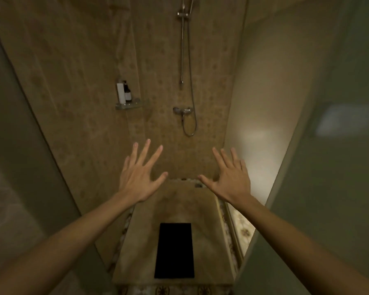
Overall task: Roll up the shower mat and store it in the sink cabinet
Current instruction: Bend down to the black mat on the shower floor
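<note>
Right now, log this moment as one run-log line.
stage: not started | shower mat: flat, unrolled on shower floor | left hand: open, empty, raised | right hand: open, empty, raised | sink cabinet: not in view

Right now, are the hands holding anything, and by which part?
Nothing is held. The left hand and right hand are both open and spread in the air, well above the mat, which lies flat on the shower floor.
</note>
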Tool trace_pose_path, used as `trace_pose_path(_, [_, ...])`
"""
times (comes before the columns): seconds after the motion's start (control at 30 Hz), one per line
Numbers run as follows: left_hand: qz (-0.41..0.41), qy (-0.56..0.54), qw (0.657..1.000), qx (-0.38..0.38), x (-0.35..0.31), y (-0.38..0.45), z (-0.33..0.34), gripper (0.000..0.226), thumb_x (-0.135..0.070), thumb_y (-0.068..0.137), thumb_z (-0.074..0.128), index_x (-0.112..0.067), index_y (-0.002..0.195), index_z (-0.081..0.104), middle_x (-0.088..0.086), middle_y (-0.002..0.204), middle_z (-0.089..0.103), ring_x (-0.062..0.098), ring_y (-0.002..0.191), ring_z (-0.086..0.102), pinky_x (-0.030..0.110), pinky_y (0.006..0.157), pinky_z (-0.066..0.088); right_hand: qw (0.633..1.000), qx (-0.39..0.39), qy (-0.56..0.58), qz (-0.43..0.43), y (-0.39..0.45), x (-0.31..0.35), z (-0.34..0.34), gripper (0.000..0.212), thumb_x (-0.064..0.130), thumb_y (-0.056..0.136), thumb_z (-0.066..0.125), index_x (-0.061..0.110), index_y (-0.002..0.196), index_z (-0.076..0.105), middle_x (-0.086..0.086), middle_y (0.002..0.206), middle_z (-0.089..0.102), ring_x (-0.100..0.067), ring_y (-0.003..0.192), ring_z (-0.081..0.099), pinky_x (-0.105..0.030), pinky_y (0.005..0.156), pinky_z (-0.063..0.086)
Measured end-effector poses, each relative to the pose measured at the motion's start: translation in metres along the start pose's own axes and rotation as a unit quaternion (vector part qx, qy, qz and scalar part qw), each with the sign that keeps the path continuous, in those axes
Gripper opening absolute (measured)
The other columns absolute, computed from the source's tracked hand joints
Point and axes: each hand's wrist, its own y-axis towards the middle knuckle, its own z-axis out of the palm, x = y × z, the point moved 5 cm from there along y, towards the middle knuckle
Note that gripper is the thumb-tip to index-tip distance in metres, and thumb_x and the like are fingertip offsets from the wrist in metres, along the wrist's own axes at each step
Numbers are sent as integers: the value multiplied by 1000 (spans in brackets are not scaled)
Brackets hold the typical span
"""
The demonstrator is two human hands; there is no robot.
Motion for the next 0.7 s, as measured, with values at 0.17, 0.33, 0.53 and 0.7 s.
trace_pose_path(0.17, [-24,-38,998,51,33,50,94,77,-77,84,29,-52,149,-5,-10,163,-14,29,149,-14,59,117,19,997,73,6,6,46,-19,96,99,92,78,22,37,157,-2,2,167,8,-21,152,-14,-50,123,5])
trace_pose_path(0.33, [-44,-54,992,105,67,108,171,80,-84,80,24,-53,149,-4,-13,163,-13,27,149,-13,59,115,17,995,101,21,8,107,-31,170,101,93,77,27,34,157,14,0,165,21,-26,153,1,-52,120,12])
trace_pose_path(0.53, [-19,-106,988,115,92,155,228,78,-51,92,56,-23,155,20,8,163,15,14,146,4,33,114,4,986,159,40,11,155,-52,237,96,88,84,26,29,158,12,1,167,12,-25,153,-3,-46,122,8])
trace_pose_path(0.7, [-9,-113,978,174,110,201,275,80,-58,91,46,-29,156,10,5,165,-3,31,149,-16,53,120,0,981,184,59,27,192,-78,282,90,87,85,25,33,157,11,1,167,13,-27,153,-1,-50,120,16])
